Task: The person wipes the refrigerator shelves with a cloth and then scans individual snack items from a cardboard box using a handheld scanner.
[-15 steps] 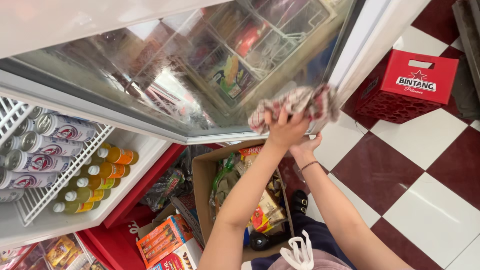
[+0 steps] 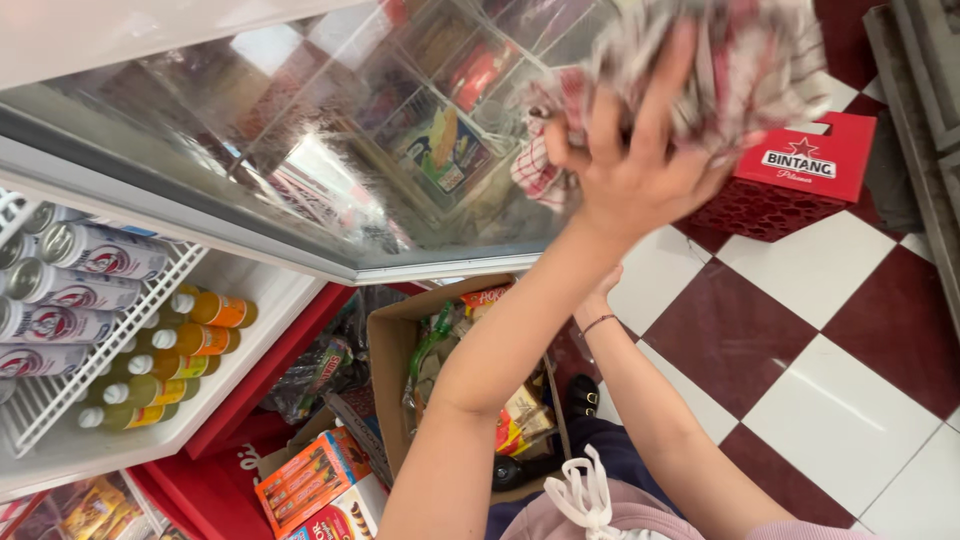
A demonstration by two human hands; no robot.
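Against the glass door (image 2: 300, 170) of the fridge, I see my left hand (image 2: 640, 165) pressing a bunched red and white checked cloth (image 2: 720, 60). My fingers (image 2: 655, 90) are spread over the cloth and curl into it, so the hand is gripping the cloth. The cloth sits under my palm and sticks out past my fingers, up near the far edge of the glass door. A small bit of it hangs down on the thumb side, touching the glass.

My right hand (image 2: 600, 290) is lower down, just below the bottom edge of the glass door. My left arm covers most of it, so I cannot tell if it is open or closed. A thin band sits on that wrist.

Behind the glass door I can see blurry snack packs. Beside the door, on a white wire shelf (image 2: 120, 330), lie cans (image 2: 90, 250) and orange bottles (image 2: 190, 340). Below the door stands a brown cardboard box (image 2: 385, 350) full of packets. Past the door's far edge, a red crate (image 2: 800, 180) stands on the red and white tiled floor (image 2: 820, 380).
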